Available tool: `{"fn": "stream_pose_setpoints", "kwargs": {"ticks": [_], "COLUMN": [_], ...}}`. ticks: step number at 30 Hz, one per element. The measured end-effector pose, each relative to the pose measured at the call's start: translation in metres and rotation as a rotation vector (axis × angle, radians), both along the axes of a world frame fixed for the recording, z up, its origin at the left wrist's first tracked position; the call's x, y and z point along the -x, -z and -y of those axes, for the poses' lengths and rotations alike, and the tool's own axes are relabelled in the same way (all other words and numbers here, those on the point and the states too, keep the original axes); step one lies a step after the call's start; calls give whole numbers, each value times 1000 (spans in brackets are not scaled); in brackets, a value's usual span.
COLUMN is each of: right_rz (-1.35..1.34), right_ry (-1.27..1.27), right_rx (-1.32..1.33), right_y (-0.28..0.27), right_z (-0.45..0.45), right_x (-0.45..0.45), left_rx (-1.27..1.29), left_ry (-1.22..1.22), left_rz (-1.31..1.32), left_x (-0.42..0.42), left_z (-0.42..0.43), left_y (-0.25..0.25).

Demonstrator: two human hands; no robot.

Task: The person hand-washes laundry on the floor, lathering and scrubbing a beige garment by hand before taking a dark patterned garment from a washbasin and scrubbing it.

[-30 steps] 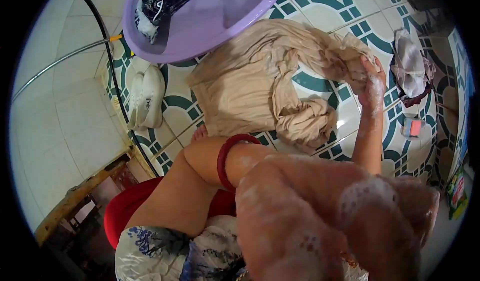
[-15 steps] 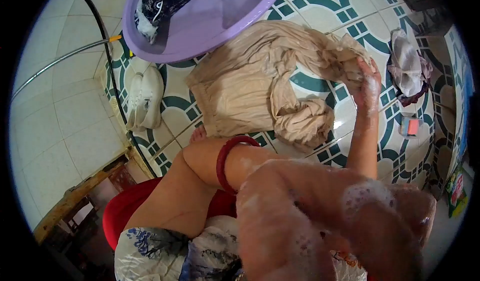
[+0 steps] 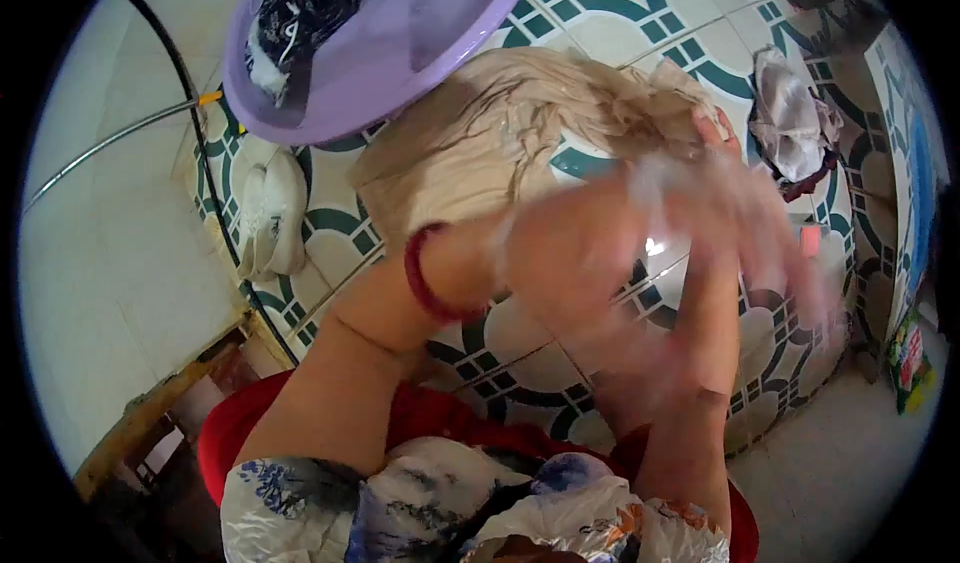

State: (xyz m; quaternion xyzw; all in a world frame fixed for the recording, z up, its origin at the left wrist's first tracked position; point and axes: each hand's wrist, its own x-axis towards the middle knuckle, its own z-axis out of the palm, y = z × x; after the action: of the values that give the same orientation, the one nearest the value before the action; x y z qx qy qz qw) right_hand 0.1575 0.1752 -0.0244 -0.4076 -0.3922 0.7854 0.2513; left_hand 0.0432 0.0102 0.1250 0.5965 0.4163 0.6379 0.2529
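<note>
Beige trousers (image 3: pixel 450 153) lie wet and crumpled on the tiled floor, one leg stretched to the right. My right hand (image 3: pixel 716 131) grips the end of that leg; only its fingertips show, the rest being behind my left hand. My left hand (image 3: pixel 640 233), with a dark red bangle (image 3: pixel 425 273) on its arm, is in the air close to the camera. It is smeared by motion, but its fingers look spread apart and nothing shows in them. The lower part of the trousers is hidden behind my left arm.
A purple basin (image 3: pixel 400 53) with dark patterned cloth (image 3: pixel 310 13) stands at the top left. White shoes (image 3: pixel 270 213) are below it. To the right lie white and dark clothes (image 3: pixel 790 123) and a small pinkish-orange block (image 3: pixel 810 240). A black hose (image 3: pixel 180 58) runs along the left.
My left hand has swung up and forward from near the camera's lower right, now passing over my right forearm. My right hand has stayed at the trouser leg's end. The whole view has shifted slightly.
</note>
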Motion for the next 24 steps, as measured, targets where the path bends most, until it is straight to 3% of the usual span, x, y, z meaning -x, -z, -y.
{"fn": "stream_pose_setpoints", "kwargs": {"ticks": [3, 5, 6, 7, 9, 10, 11, 12, 13, 14, 15, 16, 18, 19, 20, 21, 22, 23, 24], "right_rz": [-102, -209, -319, -286, -322, -416, -510, -460, -347, -235, -126, -124, -40, -35, -30, 84, 91, 89, 199], "right_ry": [-98, -197, -301, -239, -191, -234, -280, -170, -110, -50, 173, 176, 83, 9, -63, -5, -28, -33, 24], "right_rx": [-54, -82, -101, -151, -285, -294, -298, -284, -318, -352, -418, -423, -558, -593, -629, -745, -729, -595, -571], "right_y": [-43, -74, -90, -103, -127, -137, -147, -160, -161, -162, -169, -168, -157, -144, -122, -86, -67, -45, -34], "right_z": [15, 14, 11, 9, -13, -30, -47, -55, -79, -101, -97, -106, -134, -147, -163, -192, -191, -197, -182], "right_x": [1, 0, -1, -4, -12, -14, -17, -16, -21, -23, -10, -9, -16, -17, -19, -24, -21, -18, -11], "left_rx": [231, 329, 341, 352, 940, 931, 1010, 1087, 1082, 945, 802, 797, 510, 398, 393, 318, 238, 349, 347], "left_ry": [-277, -318, -318, -318, -84, -79, -3, 72, 73, 132, 191, 195, -325, -687, -684, -590, -493, -454, -459], "left_rz": [-461, -713, -757, -801, -878, -873, -722, -568, -568, -317, -67, -67, -293, -531, -527, -706, -881, -1060, -1057], "left_x": [43, 67, 71, 75, 82, 87, 93, 100, 104, 106, 105, 106, 106, 106, 102, 95, 85, 65, 54], "left_z": [-27, -36, -38, -39, -39, -38, -37, -35, -29, -21, -14, -10, -7, -10, -9, -4, 1, 11, 19], "left_y": [71, 135, 146, 151, 155, 153, 149, 145, 138, 130, 124, 121, 119, 121, 125, 128, 134, 146, 162]}}
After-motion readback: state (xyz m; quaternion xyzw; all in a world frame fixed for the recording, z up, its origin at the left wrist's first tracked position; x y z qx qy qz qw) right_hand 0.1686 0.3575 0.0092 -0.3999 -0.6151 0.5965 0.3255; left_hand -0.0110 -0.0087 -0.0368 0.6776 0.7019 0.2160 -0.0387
